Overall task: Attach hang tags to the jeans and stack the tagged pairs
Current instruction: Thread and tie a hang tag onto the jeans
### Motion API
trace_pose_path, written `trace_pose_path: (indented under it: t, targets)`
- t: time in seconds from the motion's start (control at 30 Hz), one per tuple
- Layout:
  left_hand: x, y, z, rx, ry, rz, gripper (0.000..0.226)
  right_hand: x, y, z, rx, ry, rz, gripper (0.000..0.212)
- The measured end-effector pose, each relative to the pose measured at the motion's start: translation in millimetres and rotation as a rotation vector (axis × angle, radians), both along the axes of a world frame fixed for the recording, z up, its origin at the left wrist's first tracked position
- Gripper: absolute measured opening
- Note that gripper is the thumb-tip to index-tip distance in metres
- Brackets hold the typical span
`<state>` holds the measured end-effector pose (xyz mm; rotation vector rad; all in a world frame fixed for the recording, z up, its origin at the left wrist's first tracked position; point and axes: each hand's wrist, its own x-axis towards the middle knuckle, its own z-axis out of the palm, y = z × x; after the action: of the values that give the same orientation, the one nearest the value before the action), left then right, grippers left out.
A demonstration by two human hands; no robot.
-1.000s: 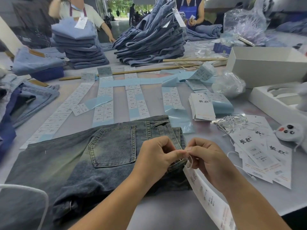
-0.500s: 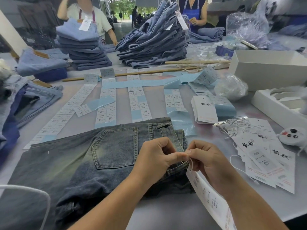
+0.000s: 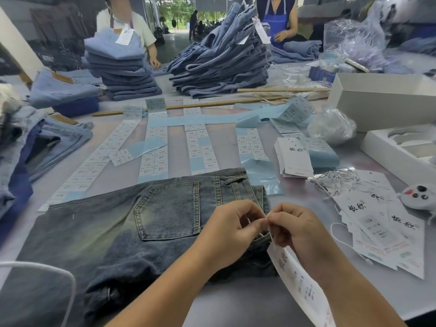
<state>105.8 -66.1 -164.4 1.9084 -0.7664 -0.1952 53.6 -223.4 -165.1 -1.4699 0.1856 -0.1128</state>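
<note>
Right at the near edge of the table [image 3: 224, 300], a folded pair of dark washed jeans [image 3: 99, 234] lies flat with its back pocket [image 3: 168, 211] facing up and the waistband toward the right. Both hands meet over that waistband end: the left hand [image 3: 232, 232] has its fingers curled, thumb and forefinger pressed together on a thin white string [image 3: 271, 234], and the right hand [image 3: 298, 228] pinches the same string from the other side, fingertips touching the left's. A long white hang tag [image 3: 297, 284] dangles below the right hand, slanting toward the viewer. Just right of the jeans, loose hang tags [image 3: 387, 230] are fanned out on the table, with a bundle of white strings [image 3: 337, 180] and a small stack of tags [image 3: 295, 159] behind them. Strips of size stickers [image 3: 155, 147] run across the middle of the table. Farther back stand two stacks of folded blue jeans [image 3: 125, 69], with two other people behind them.
</note>
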Motion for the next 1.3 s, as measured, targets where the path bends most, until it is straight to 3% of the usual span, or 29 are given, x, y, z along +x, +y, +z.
trace_pose_path:
  t: [0.13, 0.4, 0.53, 0.73, 0.83, 1.07, 1.3]
  targets:
    - [0.6, 2.1, 1.8, 0.013, -0.023, 0.005, 0.009, -0.1, 0.3, -0.4, -0.029, 0.012, 0.009, 0.015]
    - [-2.0, 0.5, -0.4, 0.004, -0.069, 0.019, 0.01, -3.3, 4.5, 2.0, -0.093, -0.007, 0.018, 0.019]
    - [-2.9, -2.1, 0.3, -0.026, -0.098, 0.038, 0.011, -3.4, 2.8, 3.0, -0.103, -0.023, -0.009, 0.038]
    - [-3.2, -3.6, 2.0, -0.04, -0.096, 0.063, 0.011, 0.0, 5.2, 9.3, -0.062, -0.009, -0.029, 0.031]
    - [-1.6, -1.1, 2.6, -0.023, -0.053, 0.053, 0.01, 1.1, 8.6, 5.9, -0.192, -0.027, -0.095, 0.038]
    - [7.1, 28.2, 0.8, 0.044, -0.049, 0.125, 0.013, 7.8, 19.7, 13.1, -0.385, -0.111, -0.229, 0.017]
    - [17.3, 87.3, 10.3, -0.013, -0.058, 0.299, 0.018, 28.7, 66.9, 35.2, -0.469, -0.169, -0.072, 0.02]
